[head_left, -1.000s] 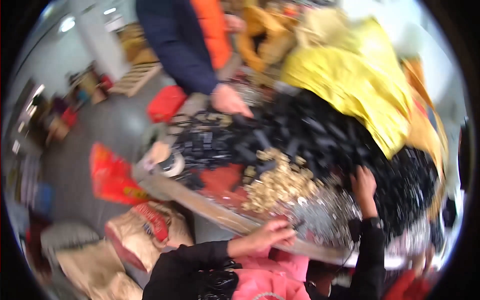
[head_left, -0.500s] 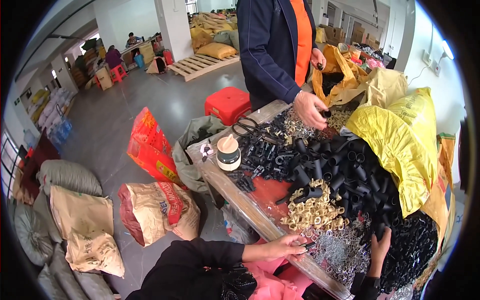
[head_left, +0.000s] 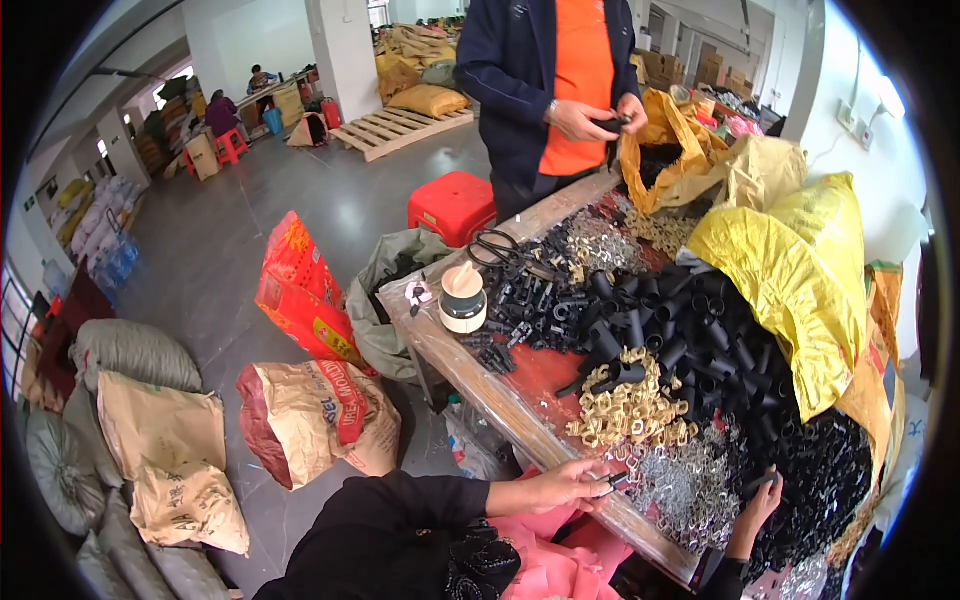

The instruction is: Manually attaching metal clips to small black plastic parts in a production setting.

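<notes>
Near the table's front edge, my left hand (head_left: 568, 487) is closed on a small black part (head_left: 614, 482) with a metallic glint. My right hand (head_left: 752, 512) reaches to the right, fingers closed around a black tube (head_left: 760, 484) beside the heap of tiny black parts (head_left: 815, 490). Between my hands lie silvery metal bits (head_left: 675, 490). Beyond them is a mound of gold-coloured buckle-like pieces (head_left: 630, 412). Short black tubes (head_left: 715, 345) are piled behind, and black plastic clips (head_left: 540, 310) lie further left.
Across the table a co-worker (head_left: 575, 90) holds a dark piece in both hands. A lidded jar (head_left: 462, 300) and black scissors (head_left: 492, 248) rest near the left edge. A yellow sack (head_left: 790, 270) drapes over the right side. Paper sacks (head_left: 320, 420) and a red stool (head_left: 450, 208) stand on the floor.
My right hand has shifted slightly down with the black tube. The co-worker's hand has drawn back from the pile, and both their hands are now together at the waist.
</notes>
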`<state>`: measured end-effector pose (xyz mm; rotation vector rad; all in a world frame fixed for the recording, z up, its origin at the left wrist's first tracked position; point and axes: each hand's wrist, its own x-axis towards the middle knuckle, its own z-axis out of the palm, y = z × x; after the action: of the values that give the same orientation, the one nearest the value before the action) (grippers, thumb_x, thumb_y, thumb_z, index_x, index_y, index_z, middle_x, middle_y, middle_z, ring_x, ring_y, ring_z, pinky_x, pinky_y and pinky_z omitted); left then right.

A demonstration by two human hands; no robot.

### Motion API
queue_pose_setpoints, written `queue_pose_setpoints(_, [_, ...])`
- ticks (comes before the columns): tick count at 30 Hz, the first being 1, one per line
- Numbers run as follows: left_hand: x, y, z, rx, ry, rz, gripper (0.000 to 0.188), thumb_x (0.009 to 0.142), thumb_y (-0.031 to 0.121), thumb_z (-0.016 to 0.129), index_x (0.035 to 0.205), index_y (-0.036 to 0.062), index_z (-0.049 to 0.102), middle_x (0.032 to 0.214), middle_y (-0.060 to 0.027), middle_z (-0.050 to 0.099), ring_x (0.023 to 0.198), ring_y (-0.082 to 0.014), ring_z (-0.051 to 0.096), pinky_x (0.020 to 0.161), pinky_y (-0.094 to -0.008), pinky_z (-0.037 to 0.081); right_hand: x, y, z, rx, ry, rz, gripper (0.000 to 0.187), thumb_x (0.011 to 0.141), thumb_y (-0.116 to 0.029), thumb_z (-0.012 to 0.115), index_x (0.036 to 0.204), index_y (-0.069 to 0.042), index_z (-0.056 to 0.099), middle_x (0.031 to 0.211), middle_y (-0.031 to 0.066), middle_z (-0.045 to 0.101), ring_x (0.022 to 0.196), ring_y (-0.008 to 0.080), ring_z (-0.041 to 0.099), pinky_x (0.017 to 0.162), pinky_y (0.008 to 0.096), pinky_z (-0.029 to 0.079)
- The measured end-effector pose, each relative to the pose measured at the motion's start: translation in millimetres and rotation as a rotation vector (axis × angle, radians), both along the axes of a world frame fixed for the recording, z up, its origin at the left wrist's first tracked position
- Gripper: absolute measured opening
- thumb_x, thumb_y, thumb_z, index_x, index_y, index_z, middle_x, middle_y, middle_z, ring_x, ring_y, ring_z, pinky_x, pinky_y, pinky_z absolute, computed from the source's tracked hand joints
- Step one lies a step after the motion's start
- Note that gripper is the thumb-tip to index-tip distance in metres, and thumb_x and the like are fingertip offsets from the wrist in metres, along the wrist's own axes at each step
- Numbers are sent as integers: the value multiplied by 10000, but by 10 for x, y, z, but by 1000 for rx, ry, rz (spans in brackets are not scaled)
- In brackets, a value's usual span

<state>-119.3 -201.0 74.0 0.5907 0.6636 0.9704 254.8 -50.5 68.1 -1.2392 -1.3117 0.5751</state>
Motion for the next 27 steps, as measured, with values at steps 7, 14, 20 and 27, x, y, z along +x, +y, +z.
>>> queue_pose_setpoints(7, [28,459,-25,35,130,182,323,830,92,498,1122,16,380,905,-132,570,769,-180,576,663,-268,476,-488,557,334,-58,15,0,258,822,-151,530,1059,-47,534,856,0,535,707,62,459,646,189,382])
queue_pose_setpoints(14, [686,888,-319,12,187,111,232,837,106,476,1047,12,441,908,-143,568,747,-175,585,634,-221,487,91,631,-5,-116,276,343,221,835,-160,475,1037,-70,471,969,37,551,680,52,457,587,169,383])
queue_pose_setpoints(20, [1044,1122,-382,-12,159,-69,222,823,87,495,1025,5,453,894,-125,571,726,-149,572,622,-213,477,486,316,-360,-224,285,426,221,768,-135,551,949,-66,446,1044,85,496,886,116,468,732,233,396])
queue_pose_setpoints(27, [1135,1133,-369,-15,140,-113,248,810,91,524,1037,9,473,827,-73,559,694,-109,538,577,-203,453,-112,-88,-272,-172,274,706,235,709,-120,615,877,-62,461,1025,138,484,910,178,473,805,291,371])
